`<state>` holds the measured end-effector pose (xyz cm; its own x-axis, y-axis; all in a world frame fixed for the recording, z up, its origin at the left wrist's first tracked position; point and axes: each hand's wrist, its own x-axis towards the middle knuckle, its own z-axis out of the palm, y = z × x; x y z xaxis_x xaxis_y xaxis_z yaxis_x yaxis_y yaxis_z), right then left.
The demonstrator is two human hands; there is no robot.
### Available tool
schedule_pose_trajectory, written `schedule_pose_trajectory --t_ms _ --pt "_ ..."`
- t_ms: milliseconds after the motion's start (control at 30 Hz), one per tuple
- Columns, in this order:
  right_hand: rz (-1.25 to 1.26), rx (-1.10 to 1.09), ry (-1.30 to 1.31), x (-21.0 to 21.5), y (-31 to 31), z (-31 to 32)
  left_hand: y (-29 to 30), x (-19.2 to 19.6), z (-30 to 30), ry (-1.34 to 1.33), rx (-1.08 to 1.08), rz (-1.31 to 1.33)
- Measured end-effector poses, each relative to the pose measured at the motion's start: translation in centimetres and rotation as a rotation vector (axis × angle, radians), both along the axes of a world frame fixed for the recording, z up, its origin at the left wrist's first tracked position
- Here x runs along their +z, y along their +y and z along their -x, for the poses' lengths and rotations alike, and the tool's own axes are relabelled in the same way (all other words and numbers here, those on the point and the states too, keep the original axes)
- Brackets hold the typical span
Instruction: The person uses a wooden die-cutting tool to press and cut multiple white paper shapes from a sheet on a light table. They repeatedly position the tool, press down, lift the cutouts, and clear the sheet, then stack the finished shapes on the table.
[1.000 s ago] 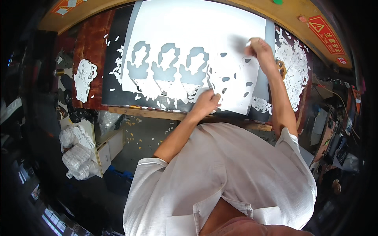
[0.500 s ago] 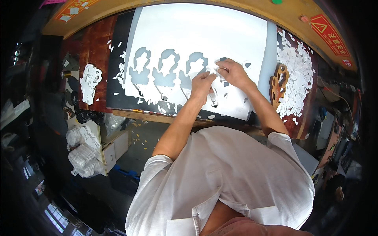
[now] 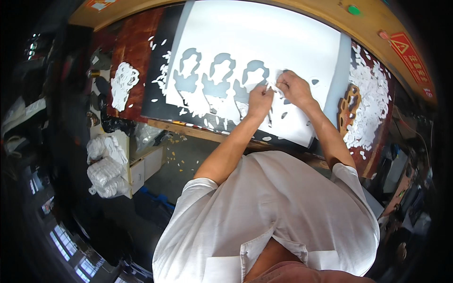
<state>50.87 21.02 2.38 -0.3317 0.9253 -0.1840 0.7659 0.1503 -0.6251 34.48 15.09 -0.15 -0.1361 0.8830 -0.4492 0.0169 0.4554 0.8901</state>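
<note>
A large white sheet [image 3: 264, 37] lies on a grey-blue board [image 3: 344, 56], with three shaped openings in a row along its left and middle. Just right of those openings, my left hand [image 3: 260, 100] is closed in a pinch on a white cut-out piece [image 3: 271, 88]. Close beside it, my right hand [image 3: 295, 88] has its fingers bent and pinched on the same white material; the fingertips partly hide it. Small dark holes show in the sheet around my right hand.
To the right stand a brown cutting die [image 3: 349, 107] with holes and a heap of small white scraps [image 3: 373, 94]. At left, a stack of white cut-outs [image 3: 124, 85] lies on the reddish tabletop [image 3: 130, 47]. Wrapped white bundles [image 3: 107, 165] sit below. A yellow machine beam [image 3: 321, 12] crosses the far side.
The whole view has shifted, so the table appears further right and higher. My hands stay close together at the same part of the sheet, with small finger movements.
</note>
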Motion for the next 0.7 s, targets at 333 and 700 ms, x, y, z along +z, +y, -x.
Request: schedule_pose_trajectory --t_ms 333,700 --pt "0.379 0.166 0.442 0.9 -5.5 -3.5 0.2 -1.5 0.9 0.108 -0.047 -0.049" --pt "0.356 -0.192 0.832 -0.3 -7.7 -1.5 -0.8 1.7 1.3 -0.136 -0.318 -0.04"
